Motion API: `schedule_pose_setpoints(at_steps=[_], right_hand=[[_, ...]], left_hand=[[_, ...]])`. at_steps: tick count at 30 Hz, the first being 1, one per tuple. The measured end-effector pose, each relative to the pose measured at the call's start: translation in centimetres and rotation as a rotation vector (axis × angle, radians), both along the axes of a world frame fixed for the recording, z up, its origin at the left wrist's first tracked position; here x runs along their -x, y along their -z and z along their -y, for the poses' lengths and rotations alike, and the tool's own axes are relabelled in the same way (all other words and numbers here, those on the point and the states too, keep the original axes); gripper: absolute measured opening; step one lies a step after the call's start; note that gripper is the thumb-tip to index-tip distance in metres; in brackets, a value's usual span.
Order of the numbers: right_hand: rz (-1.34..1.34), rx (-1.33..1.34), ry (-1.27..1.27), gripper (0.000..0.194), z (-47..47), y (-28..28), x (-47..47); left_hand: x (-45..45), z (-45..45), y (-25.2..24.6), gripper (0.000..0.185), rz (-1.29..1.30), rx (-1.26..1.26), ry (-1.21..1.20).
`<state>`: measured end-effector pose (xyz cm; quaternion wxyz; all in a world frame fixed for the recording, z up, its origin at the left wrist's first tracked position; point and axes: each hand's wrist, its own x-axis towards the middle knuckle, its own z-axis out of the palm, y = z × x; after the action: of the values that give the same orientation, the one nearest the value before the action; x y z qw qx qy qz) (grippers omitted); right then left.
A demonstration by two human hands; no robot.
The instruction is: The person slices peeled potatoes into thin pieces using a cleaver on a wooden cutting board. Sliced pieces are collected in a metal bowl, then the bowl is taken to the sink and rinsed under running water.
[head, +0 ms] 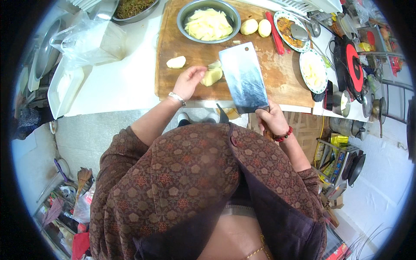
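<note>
In my right hand (273,119) is the handle of a broad Chinese cleaver (245,78). Its wide steel blade is raised over the front of the wooden cutting board (279,87). The fingertips of my left hand (188,81) meet the left end of a cut potato (212,77); whether they grip it I cannot tell. Just behind that lie thin potato slices (215,64). Another peeled potato piece (176,62) lies to the left on the board. At the back stands a metal bowl (180,27) of sliced potato, with two whole peeled potatoes (249,26) (265,28) beside it.
A red-handled tool (275,34) lies right of the potatoes. Two patterned plates hold peelings with a spatula (299,32) and pale slices (312,72). Left on the white counter (130,81) are a clear plastic bag (94,42) and a white tray (65,94). A black-and-red appliance (352,70) stands right.
</note>
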<state>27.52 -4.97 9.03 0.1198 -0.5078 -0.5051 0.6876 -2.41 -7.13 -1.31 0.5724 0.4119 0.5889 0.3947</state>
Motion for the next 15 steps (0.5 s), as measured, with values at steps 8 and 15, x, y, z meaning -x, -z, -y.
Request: schedule_pose_setpoints(at_steps=[8,15], right_hand=[[-0.259,0.283,-0.012,0.013,0.4,3.4,2.0],[-0.058,0.002,-0.022,0.018,0.7,2.6,0.2]], left_hand=[[-2.4,-1.9,-2.9,0.032,1.203,0.154,-0.359],[2.4,-0.9,-0.4,0.016,-0.249,-0.286,-0.255]])
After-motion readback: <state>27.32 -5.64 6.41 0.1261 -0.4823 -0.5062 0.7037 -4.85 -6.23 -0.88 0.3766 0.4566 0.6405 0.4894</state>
